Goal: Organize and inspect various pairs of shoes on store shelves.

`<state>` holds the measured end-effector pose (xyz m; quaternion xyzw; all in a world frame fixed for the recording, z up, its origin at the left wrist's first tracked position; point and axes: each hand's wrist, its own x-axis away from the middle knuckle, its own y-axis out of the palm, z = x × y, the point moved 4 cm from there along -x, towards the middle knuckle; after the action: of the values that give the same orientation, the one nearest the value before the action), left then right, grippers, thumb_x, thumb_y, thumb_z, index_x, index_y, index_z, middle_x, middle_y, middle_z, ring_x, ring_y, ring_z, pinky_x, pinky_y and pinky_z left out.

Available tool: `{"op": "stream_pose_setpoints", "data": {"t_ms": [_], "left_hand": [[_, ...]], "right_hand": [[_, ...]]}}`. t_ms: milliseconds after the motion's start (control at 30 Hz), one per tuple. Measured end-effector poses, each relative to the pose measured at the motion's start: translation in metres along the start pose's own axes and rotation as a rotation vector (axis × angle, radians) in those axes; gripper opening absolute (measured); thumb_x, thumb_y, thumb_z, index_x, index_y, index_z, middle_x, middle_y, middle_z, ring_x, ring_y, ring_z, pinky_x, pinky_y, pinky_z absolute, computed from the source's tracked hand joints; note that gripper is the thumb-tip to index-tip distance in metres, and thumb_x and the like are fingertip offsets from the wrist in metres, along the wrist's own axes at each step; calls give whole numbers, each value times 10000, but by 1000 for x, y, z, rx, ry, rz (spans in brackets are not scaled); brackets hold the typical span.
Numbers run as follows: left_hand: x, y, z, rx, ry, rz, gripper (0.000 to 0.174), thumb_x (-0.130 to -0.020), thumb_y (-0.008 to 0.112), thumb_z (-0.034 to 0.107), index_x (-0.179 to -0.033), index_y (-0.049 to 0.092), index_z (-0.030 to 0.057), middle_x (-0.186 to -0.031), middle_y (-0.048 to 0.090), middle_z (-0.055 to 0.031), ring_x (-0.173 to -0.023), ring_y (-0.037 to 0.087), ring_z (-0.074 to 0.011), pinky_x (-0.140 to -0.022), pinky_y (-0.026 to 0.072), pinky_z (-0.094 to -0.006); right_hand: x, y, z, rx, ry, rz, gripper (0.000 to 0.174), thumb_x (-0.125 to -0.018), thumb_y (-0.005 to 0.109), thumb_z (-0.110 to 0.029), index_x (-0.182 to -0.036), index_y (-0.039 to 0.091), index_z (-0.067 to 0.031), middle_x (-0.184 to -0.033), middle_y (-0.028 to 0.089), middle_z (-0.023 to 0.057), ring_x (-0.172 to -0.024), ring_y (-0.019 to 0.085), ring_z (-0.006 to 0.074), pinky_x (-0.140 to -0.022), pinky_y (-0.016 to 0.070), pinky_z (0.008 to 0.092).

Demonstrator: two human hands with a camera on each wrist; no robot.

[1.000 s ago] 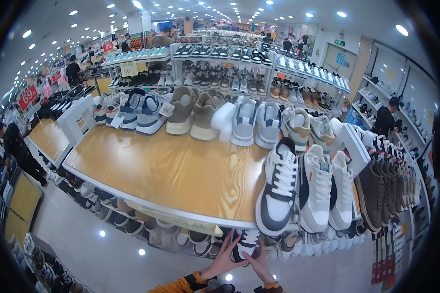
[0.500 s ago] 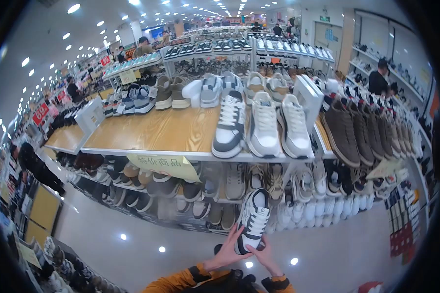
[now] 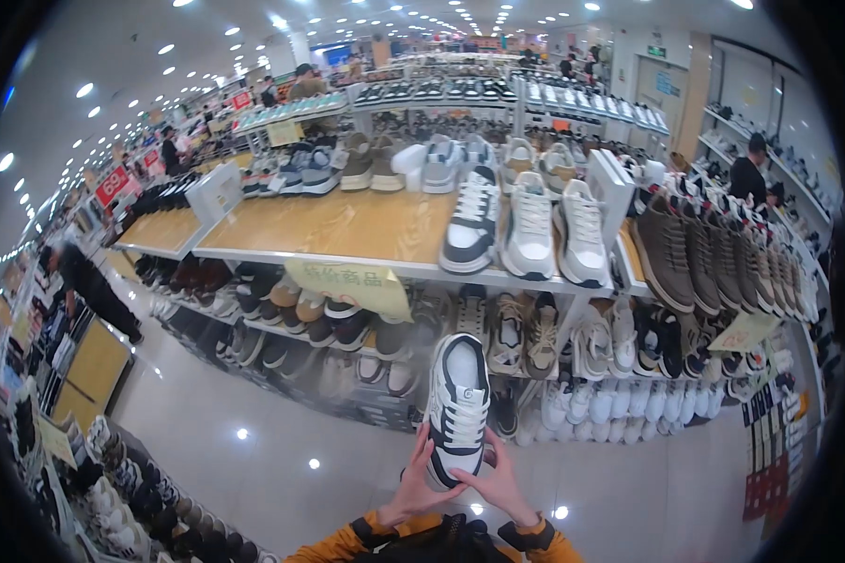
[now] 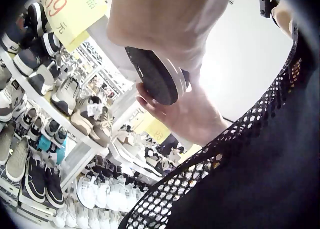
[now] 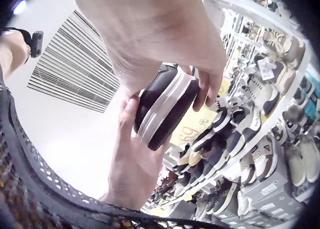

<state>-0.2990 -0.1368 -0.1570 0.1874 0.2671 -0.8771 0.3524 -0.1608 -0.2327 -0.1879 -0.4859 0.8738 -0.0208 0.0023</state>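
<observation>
Both hands hold up one white sneaker with dark trim [image 3: 464, 405] in front of the body, toe toward me and collar away. My left hand [image 3: 417, 486] grips its left side, thumb at the toe. On the other side my right hand [image 3: 498, 484] grips it, its thumb lying over the toe cap. In the left wrist view the dark sole [image 4: 157, 78] shows between the two hands. The right wrist view shows the white midsole [image 5: 165, 106] at the toe, with fingers around both sides.
A wooden display shelf [image 3: 338, 230] ahead carries several sneakers, including a similar grey-and-white one [image 3: 469, 225] at its front edge. A yellow sign [image 3: 352, 289] hangs from that edge. Lower racks hold more shoes [image 3: 526, 328]. Another shoe rack [image 3: 150, 497] stands at lower left.
The sneaker has come away from the shelf edge toward me, and more of its top now shows. In the last half second it straightened from a rightward tilt, both hands still on it.
</observation>
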Motion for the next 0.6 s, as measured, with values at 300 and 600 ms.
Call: {"op": "stream_pose_setpoints", "data": {"t_ms": [300, 600], "left_hand": [[-50, -100, -30, -152, 223, 207, 1174, -622, 900, 227, -1527, 151, 222, -1542, 199, -233, -1415, 189, -468, -1096, 283, -560], [-202, -180, -61, -97, 95, 140, 892, -695, 833, 244, -1416, 355, 25, -1499, 289, -262, -1362, 363, -370, -1080, 340, -443]], "right_hand": [[-91, 81, -83, -48, -230, -117, 1049, -664, 869, -105, -1463, 190, -56, -1315, 402, 138, -1231, 472, 262, -1009, 425, 406], [-214, 125, -129, -190, -305, 78, 748, -849, 680, -87, -1450, 240, -19, -1401, 354, 159, -1233, 453, 224, -1041, 380, 359]]}}
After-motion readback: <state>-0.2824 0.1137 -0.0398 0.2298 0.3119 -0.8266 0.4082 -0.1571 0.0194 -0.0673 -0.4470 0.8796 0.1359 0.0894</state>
